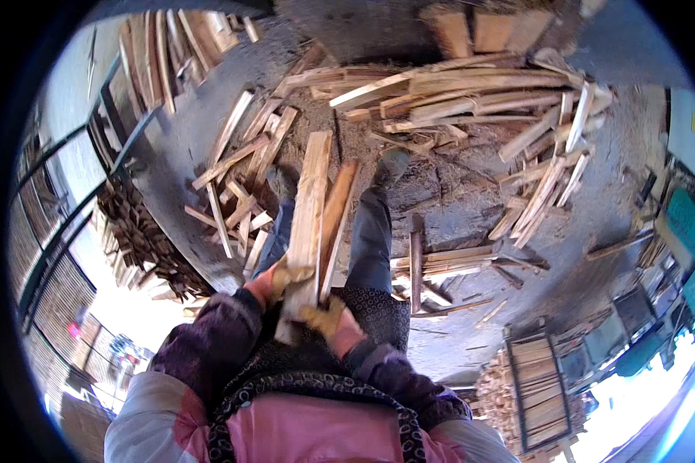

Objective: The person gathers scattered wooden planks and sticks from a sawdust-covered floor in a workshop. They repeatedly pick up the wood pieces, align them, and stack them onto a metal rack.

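Observation:
Several long, rough wooden planks [310, 208] stick out ahead of my body, held together at their near end. On their left side my left hand [287, 276], in a yellowish work glove, is closed around them. My right hand [326, 318], gloved alike, grips lower down on the right side. The palest plank lies on top at the left; a browner strip [340, 199] with bark colour leans beside it. A dark patterned apron [378, 316] hangs behind the near ends, which my hands partly hide.
Loose sticks lie heaped on the left [243, 166], with a long pile of slats [471, 89] across the far side. More pieces lie to the right [548, 181]. A metal railing [62, 147] stands at the left, and a framed stack of slats [537, 390] at the lower right.

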Demonstrator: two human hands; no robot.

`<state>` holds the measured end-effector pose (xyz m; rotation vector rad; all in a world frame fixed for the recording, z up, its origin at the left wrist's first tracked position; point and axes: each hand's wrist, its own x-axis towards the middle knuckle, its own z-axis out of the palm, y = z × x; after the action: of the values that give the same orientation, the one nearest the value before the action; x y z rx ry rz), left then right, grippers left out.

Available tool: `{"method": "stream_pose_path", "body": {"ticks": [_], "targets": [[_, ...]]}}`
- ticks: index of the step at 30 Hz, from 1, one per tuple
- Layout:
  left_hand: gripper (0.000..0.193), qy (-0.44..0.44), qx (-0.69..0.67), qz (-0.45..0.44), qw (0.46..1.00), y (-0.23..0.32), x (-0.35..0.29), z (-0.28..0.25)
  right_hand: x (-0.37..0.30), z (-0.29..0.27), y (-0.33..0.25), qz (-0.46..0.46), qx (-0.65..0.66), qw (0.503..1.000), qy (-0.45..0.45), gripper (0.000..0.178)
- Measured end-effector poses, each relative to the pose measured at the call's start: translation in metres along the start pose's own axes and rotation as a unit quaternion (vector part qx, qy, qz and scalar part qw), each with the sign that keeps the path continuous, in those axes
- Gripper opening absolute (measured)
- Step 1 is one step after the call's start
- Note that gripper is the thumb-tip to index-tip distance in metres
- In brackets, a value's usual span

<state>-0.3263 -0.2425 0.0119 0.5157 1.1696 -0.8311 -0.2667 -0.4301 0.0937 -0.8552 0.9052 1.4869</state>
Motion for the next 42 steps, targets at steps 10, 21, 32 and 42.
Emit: {"method": "stream_pose_path", "body": {"ticks": [10,21,32,42], "targets": [[0.048,0.053,-0.310,0.049,0.948,-0.009,0.059,-0.059,0.169,0.067,-0.039,-0.077,-0.400,0.902,0.147,0.068],[0.066,0.057,-0.428,0.471,0.770,-0.081,-0.159,-0.240,0.098,0.345,0.126,-0.272,-0.466,0.836,-0.099,0.053],[0.088,0.472,-0.440,0.489,0.587,-0.199,-0.411,-0.446,0.129,0.588,0.326,-0.088,-0.572,0.658,-0.482,0.074],[0.078,0.497,-0.133,0.336,0.789,-0.116,-0.302,-0.480,0.233,0.385,0.128,-0.068,-0.712,0.675,-0.182,0.054]]}}
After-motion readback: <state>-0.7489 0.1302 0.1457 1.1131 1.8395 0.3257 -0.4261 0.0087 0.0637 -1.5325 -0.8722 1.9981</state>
